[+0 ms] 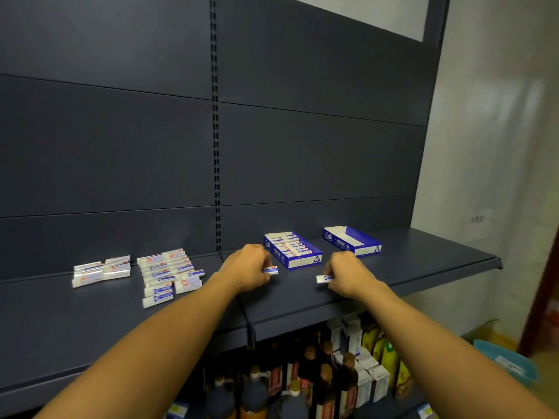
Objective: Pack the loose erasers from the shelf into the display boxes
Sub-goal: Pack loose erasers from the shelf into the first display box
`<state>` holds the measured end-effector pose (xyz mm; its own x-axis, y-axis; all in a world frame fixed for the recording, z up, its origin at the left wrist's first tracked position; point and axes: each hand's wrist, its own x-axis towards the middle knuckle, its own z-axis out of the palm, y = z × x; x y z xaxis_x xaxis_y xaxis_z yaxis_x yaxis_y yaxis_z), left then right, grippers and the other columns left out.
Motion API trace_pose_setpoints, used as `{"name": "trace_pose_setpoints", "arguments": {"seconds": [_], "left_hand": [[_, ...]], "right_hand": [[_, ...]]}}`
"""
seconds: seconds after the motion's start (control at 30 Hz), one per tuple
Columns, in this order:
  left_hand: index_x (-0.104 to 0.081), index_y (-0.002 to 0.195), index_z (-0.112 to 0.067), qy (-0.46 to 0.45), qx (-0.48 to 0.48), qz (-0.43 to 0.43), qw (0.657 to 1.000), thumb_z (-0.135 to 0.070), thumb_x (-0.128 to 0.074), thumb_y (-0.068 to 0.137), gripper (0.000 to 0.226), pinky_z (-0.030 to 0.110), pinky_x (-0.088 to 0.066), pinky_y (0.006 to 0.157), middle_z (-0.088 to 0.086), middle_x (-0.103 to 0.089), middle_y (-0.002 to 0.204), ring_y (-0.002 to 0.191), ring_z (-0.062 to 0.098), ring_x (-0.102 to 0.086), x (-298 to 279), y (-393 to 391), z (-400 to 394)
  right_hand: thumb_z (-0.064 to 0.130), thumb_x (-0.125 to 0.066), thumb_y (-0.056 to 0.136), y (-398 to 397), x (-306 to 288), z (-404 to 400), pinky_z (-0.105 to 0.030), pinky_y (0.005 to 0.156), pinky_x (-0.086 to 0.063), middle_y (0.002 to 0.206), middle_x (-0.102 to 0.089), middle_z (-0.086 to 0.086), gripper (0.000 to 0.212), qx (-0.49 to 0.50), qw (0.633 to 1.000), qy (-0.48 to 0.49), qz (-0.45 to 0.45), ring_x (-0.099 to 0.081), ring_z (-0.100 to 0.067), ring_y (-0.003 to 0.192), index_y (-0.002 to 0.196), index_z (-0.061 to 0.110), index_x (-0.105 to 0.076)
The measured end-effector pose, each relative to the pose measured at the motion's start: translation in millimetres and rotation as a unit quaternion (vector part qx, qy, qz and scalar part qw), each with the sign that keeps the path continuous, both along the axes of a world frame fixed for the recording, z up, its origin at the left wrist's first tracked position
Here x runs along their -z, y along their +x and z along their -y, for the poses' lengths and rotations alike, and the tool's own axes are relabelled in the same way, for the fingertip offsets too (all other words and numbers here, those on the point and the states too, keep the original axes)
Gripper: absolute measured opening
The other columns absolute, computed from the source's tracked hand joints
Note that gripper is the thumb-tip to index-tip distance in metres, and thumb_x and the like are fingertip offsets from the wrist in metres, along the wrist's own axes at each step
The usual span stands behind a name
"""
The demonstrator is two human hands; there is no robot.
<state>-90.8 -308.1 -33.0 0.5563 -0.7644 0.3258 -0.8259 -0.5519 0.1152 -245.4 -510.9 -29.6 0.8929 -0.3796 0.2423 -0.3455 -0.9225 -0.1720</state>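
My left hand (248, 267) pinches a small white-and-blue eraser (271, 270) just left of a blue display box (302, 261) that holds a row of erasers. My right hand (348, 276) pinches another eraser (324, 279) in front of that box. A second blue display box (367, 244) stands farther right and looks empty. A pile of loose erasers (168, 272) lies on the dark shelf (90, 322) to the left, with a smaller pile (101, 270) beyond it.
The shelf's front edge (302, 316) runs below my wrists. Bottles and cartons (317, 373) fill the shelf underneath. A teal basket (511, 362) sits on the floor at the right, by a white wall.
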Motion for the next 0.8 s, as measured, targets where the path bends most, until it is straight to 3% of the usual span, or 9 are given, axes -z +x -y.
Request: {"name": "trace_pose_setpoints", "arguments": {"seconds": [0.4,0.8], "left_hand": [[-0.064,0.113,-0.016,-0.012,0.008,0.011,1.000,-0.032,-0.069,0.091,0.027,0.027,-0.051,0.075,0.003,-0.063,0.119,0.095,0.010,-0.056,1,9,72],[-0.064,0.118,-0.018,-0.040,-0.031,-0.020,0.999,-0.036,-0.075,0.088,0.036,0.031,-0.056,0.083,0.000,-0.059,0.120,0.099,0.012,-0.056,-7,77,120]], "right_hand": [[0.018,-0.081,0.082,7,5,49,-0.036,0.086,-0.054,0.109,-0.066,-0.005,0.022,-0.020,0.998,0.037,0.044,-0.063,-0.022,0.099,0.103,0.016,-0.073],[0.021,-0.080,0.083,88,-6,108,-0.028,0.082,-0.050,0.105,-0.064,0.000,0.024,-0.081,0.993,0.030,0.078,-0.061,-0.016,0.095,0.107,0.018,-0.075]]}}
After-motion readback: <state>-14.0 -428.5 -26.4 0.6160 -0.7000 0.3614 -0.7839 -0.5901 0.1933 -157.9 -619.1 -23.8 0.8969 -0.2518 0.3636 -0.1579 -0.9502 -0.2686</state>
